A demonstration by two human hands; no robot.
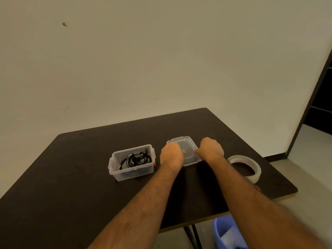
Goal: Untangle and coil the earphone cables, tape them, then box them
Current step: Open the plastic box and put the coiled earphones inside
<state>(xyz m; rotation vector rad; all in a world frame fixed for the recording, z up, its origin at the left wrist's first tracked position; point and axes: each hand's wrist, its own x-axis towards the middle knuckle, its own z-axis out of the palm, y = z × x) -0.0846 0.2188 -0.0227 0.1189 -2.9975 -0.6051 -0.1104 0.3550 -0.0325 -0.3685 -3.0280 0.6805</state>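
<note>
A clear plastic box (115, 169) with red clips stands open on the dark table (71, 177). Black earphone cables (135, 159) lie bundled inside it. To its right lies the clear lid (188, 147), flat on the table. My left hand (171, 155) grips the lid's left side with curled fingers. My right hand (211, 149) grips the lid's right edge. The fingertips of both hands are hidden behind the backs of the hands.
A roll of clear tape (246, 166) lies on the table to the right of my right forearm, near the table's right edge. A blue bin (226, 232) stands on the floor under the front edge. A plain wall rises behind the table.
</note>
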